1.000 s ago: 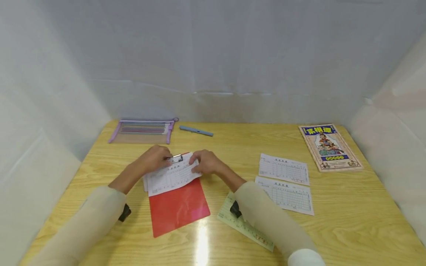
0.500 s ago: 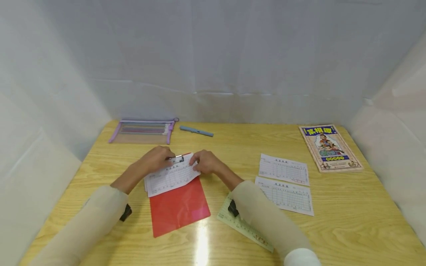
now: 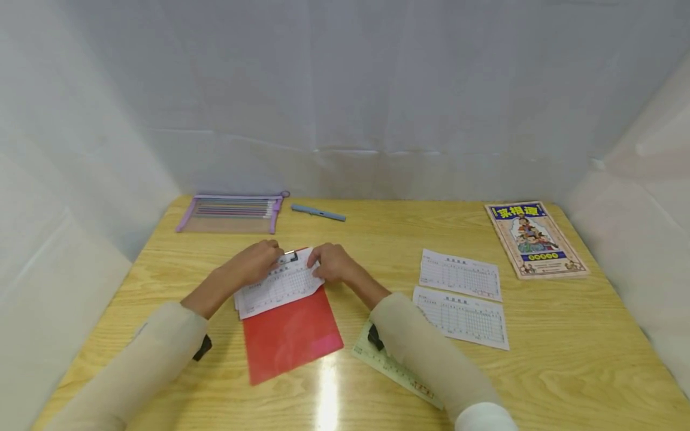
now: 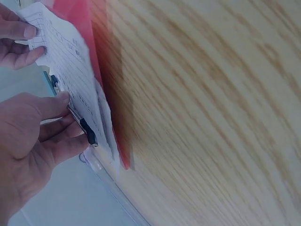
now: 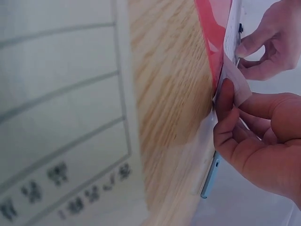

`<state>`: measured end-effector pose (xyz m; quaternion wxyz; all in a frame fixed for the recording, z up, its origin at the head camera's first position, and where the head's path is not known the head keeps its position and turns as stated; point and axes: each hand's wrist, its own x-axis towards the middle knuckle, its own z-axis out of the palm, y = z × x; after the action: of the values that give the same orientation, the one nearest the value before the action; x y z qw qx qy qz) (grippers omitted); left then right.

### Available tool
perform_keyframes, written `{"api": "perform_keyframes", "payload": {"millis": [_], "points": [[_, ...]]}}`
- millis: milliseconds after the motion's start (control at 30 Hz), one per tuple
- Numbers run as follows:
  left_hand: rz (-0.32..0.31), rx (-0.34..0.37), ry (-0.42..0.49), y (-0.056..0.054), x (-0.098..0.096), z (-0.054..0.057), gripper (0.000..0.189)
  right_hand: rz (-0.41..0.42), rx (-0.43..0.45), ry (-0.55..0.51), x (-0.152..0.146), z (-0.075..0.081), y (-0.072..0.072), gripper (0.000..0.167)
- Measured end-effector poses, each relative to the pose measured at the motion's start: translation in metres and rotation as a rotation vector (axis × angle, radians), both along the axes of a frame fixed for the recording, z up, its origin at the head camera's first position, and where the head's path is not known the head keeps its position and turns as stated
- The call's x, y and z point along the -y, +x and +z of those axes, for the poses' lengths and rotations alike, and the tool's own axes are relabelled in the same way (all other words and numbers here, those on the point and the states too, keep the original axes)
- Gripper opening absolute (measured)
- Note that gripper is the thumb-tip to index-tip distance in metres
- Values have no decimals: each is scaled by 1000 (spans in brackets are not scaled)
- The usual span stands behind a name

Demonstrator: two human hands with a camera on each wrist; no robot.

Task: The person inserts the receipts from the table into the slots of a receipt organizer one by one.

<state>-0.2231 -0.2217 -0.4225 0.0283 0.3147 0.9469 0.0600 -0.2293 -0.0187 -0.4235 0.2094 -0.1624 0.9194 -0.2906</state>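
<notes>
Red board lies on the wooden bench, nearer the left edge than the right, lower end turned toward the near side. White printed slip covers its upper part; another sheet shows beneath at the slip's left end.

Left hand at the board's upper end, fingers curled in and narrow on the metal clip: thumb against the bar, other fingers behind it, by the left wrist view. Cannot tell how far the clip is raised.

Right hand across from it, fingers narrow, pinching the slip's right end. Paper bends up there, its corner between thumb and fingers in the right wrist view.

Green slip right of the board, toward the near side, partly hidden by the right sleeve. Two more printed sheets toward the right edge, an upper sheet and a lower sheet, one just below the other; the lower partly behind the same sleeve.

Purple-trimmed pouch near the far left corner, slim sticks visible inside. Blue pen just beside it, along the far edge. Illustrated booklet near the far right corner, set at a slant.
</notes>
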Motion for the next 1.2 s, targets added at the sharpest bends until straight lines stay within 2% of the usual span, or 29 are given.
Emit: {"api": "perform_keyframes", "payload": {"millis": [500, 767, 867, 1033, 1200], "points": [[-13, -25, 9, 2, -1, 0, 10, -58, 16, 17, 5, 0, -3, 14], [-49, -52, 34, 1, 0, -3, 6, -146, 68, -21, 7, 0, -4, 13], [-42, -53, 27, 1, 1, -2, 6, -170, 40, -18, 8, 0, -3, 12], [-29, -39, 10, 2, 0, -2, 8, -180, -54, -14, 11, 1, -2, 13], [-8, -38, 1, 2, -1, -2, 10, -188, -77, -34, 11, 0, -1, 13]]}}
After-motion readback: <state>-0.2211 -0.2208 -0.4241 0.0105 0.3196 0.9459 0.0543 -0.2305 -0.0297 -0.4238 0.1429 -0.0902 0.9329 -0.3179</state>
